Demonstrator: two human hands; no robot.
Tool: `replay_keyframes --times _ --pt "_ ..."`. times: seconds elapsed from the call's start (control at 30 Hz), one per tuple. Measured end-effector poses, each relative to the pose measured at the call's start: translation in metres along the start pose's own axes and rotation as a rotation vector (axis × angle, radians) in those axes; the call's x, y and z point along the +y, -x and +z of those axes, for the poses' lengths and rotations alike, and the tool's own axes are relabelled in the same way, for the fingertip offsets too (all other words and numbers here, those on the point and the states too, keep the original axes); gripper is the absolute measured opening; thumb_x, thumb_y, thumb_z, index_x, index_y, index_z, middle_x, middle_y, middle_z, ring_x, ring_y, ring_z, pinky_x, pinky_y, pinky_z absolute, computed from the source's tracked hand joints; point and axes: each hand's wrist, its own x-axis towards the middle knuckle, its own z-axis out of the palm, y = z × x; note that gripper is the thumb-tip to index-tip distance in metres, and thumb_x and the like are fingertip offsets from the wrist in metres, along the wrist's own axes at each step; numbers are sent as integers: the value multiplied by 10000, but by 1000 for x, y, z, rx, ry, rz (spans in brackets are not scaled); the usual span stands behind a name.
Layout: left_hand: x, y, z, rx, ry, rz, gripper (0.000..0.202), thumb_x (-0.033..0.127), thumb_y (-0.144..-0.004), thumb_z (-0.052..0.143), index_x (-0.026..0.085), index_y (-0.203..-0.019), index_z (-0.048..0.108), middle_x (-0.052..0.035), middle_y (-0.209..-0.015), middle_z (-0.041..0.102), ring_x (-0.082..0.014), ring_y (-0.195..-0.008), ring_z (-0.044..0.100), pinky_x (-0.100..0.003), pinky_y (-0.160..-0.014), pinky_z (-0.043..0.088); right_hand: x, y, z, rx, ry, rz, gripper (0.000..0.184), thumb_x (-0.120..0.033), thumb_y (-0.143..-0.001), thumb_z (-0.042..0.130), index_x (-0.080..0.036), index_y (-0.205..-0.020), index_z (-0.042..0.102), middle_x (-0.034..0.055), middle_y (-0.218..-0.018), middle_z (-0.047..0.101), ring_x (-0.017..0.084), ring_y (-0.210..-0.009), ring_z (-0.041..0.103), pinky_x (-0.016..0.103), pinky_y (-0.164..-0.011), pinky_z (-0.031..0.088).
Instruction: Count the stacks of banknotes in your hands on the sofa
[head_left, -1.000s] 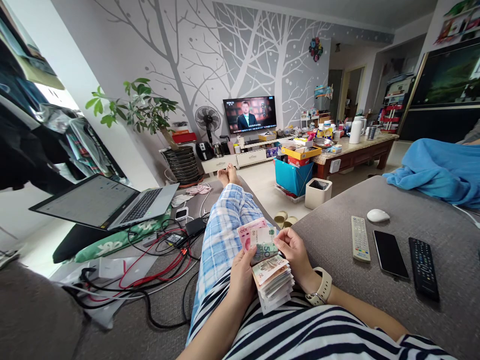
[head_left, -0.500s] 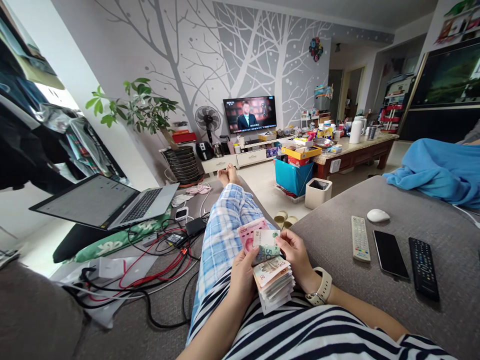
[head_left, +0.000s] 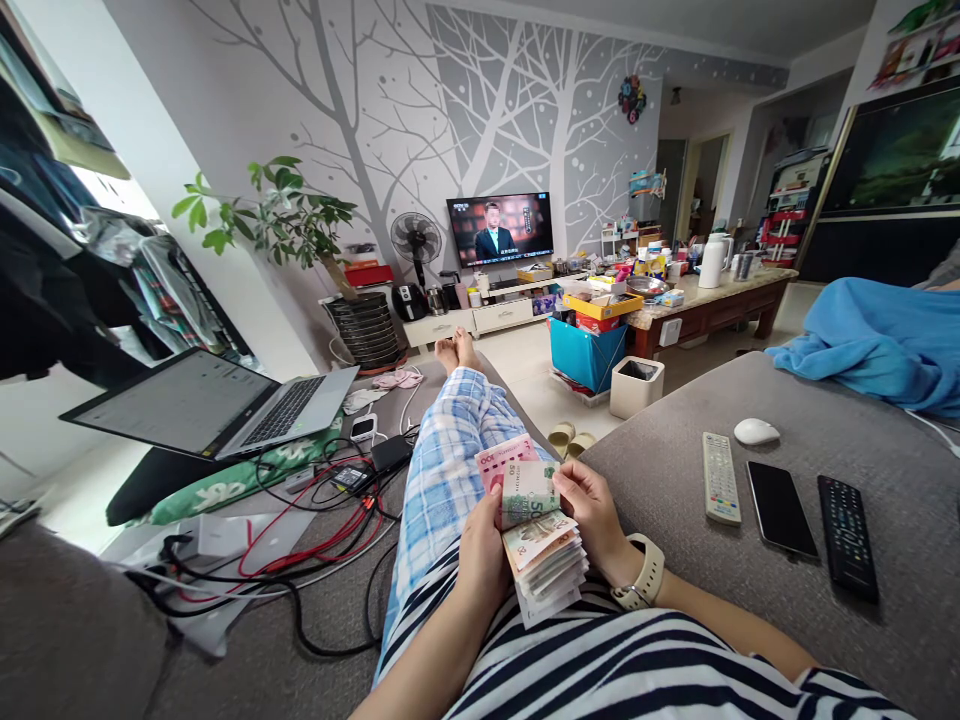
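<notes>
A thick folded stack of banknotes (head_left: 546,572) rests over my lap, with my left hand (head_left: 481,545) closed around its left side, thumb on top. Upright behind the stack stand a pink 100 banknote (head_left: 495,460) and, in front of it, a green 50 banknote (head_left: 531,490). My right hand (head_left: 592,503) pinches the right edge of the green note between thumb and fingers. A light-coloured watch (head_left: 646,572) sits on my right wrist. The lower fingers of my left hand are hidden behind the notes.
On the grey sofa to my right lie a white remote (head_left: 721,478), a phone (head_left: 781,508), a black remote (head_left: 847,538) and a white mouse (head_left: 756,431). At left are an open laptop (head_left: 292,410) and tangled cables (head_left: 330,540). A blue box (head_left: 587,355) stands by the coffee table.
The green 50 banknote has been drawn slightly and shows more of its width. My left thumb has moved a little to the left. The stack has barely shifted.
</notes>
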Motion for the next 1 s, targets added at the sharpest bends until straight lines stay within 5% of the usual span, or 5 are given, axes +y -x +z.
replay_keyframes --times 0.63,0.83,1.0 --pt "7 10 9 -71 -82 45 182 320 -667 709 139 -687 717 -11 -616 678 -165 -590 593 -259 -591 477 -8 2 -1 -12 -52 0 335 -463 -825 634 -201 -647 526 -40 -576 409 115 -517 327 247 -487 269" --pt "5 14 10 -24 -144 50 153 271 -714 665 132 -684 723 -11 -550 642 -154 -534 571 -258 -557 459 -11 4 -2 -11 -74 -4 348 -479 -818 640 -201 -641 528 -40 -571 400 118 -522 327 251 -493 274" --pt "1 8 0 32 -218 107 134 260 -676 707 143 -736 734 -49 -659 713 -218 -660 649 -291 -613 497 -13 6 0 4 -68 -14 375 -505 -805 655 -202 -630 521 -36 -563 414 115 -508 328 251 -475 262"
